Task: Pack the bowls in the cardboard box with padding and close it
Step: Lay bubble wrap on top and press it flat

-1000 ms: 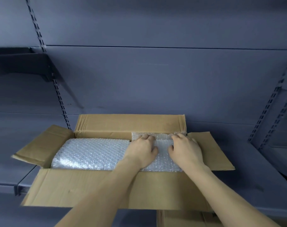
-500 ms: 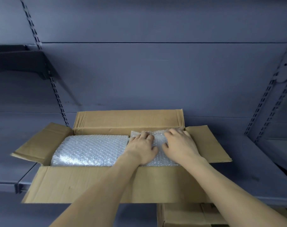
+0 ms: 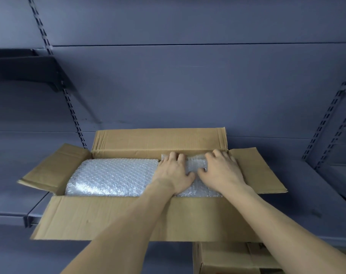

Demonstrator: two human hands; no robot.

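An open cardboard box (image 3: 109, 216) sits on a grey shelf with all its flaps folded outward. A large bubble-wrapped bundle (image 3: 112, 177) fills the left part of the box; no bowl shows through the wrap. A second bubble-wrap bundle (image 3: 197, 164) lies in the right part, mostly under my hands. My left hand (image 3: 173, 173) rests flat on it, fingertips reaching its far edge. Beside it, my right hand (image 3: 221, 171) has curled fingers over the far edge and its thumb dug into the wrap, which bunches up between the hands.
The grey shelf (image 3: 306, 186) extends to the right of the box, against a grey back panel. Slotted uprights (image 3: 73, 115) stand behind the box. A dark bracket shelf (image 3: 25, 66) hangs at upper left. Another cardboard box (image 3: 223, 258) sits below the shelf.
Both hands slid toward the far side of the right bundle. The right hand's fingers curled and the wrap bunched up between the hands.
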